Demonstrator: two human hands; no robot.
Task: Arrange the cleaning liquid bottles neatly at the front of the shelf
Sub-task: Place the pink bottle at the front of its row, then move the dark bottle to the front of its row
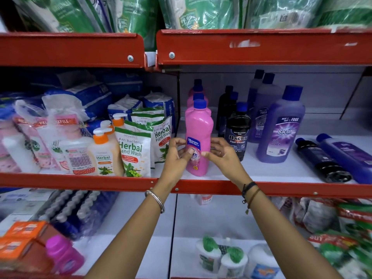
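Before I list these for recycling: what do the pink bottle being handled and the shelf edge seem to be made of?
Pink bottle: likely opaque moulded plastic, with a smooth semi-gloss body, soft highlights, a blue screw cap and a glossy printed label.
Shelf edge: apparently red-painted sheet metal, glossy, with folded lips and visible screws; the paint looks chipped on the shelf above.

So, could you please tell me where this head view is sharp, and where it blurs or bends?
In the head view the pink bottle, both hands (left hand, right hand) and the black Bactin bottle are fairly sharp; the lower shelf goods smear at the frame edges; the green packets on top show glare; the wide lens bows the red shelf edge.
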